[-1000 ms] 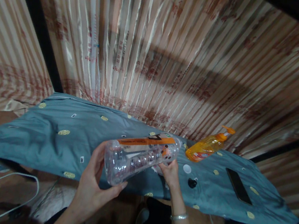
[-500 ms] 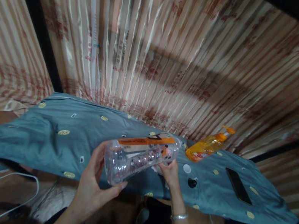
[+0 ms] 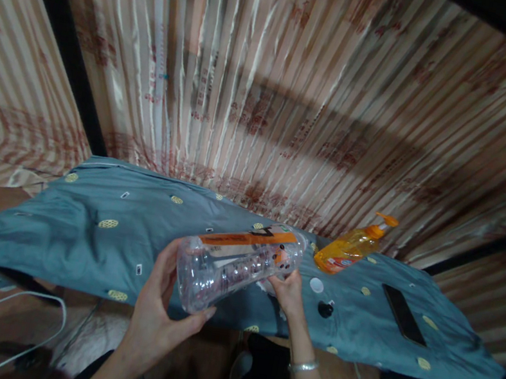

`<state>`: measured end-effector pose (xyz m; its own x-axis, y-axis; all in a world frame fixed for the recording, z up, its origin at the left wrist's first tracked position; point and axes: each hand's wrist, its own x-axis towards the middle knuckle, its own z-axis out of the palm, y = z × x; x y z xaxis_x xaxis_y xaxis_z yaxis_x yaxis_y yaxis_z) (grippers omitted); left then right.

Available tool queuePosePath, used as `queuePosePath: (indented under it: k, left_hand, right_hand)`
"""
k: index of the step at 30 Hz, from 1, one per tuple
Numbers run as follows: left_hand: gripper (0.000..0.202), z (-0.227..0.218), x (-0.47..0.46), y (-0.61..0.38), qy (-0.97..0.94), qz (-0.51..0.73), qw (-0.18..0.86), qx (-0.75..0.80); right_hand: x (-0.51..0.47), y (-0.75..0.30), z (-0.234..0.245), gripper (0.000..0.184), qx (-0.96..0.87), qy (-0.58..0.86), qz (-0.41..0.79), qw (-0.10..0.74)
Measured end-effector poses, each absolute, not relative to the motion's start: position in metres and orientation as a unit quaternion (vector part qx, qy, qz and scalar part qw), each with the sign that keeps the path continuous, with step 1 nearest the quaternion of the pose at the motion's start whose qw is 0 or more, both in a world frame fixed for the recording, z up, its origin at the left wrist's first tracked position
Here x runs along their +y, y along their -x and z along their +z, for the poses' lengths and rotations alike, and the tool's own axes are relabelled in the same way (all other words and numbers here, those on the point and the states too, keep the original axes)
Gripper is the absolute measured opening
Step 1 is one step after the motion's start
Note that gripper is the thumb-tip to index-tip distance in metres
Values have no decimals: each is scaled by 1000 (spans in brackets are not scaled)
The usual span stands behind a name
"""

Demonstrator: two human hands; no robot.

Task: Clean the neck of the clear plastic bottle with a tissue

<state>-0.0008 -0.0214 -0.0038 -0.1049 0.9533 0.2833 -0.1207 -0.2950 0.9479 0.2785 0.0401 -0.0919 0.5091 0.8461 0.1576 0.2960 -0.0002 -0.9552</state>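
Note:
A clear plastic bottle (image 3: 224, 269) with an orange and white label lies tilted sideways between my hands, above the blue-green cloth-covered table (image 3: 91, 246). My left hand (image 3: 164, 304) is wrapped round its broad base end, thumb below and fingers behind. Near the narrower end, my right hand (image 3: 288, 290) grips from beneath; its fingertips are partly hidden behind the bottle, and a bit of something white shows just below it. A silvery bracelet (image 3: 303, 366) circles the right wrist. To the right of that hand lie a small white disc (image 3: 316, 285) and a small black object (image 3: 324, 309).
An orange pump bottle (image 3: 349, 249) stands at the back of the table, appearing tilted in view. Further right lies a dark phone (image 3: 404, 315). Striped curtains (image 3: 271, 88) hang behind, with dark frame poles (image 3: 64, 38) at the sides. A white cable (image 3: 33, 294) loops at lower left.

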Motion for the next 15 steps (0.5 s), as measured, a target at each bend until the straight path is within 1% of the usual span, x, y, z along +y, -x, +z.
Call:
queuePosePath:
  k: [11, 15]
  left_hand:
    - [86, -4, -22, 2, -516, 619, 426, 412]
    - [85, -3, -22, 2, -516, 620, 427, 409]
  right_hand:
    - [41, -278, -93, 53, -425, 657, 249, 571]
    - [41, -278, -92, 57, -429, 661, 240, 568]
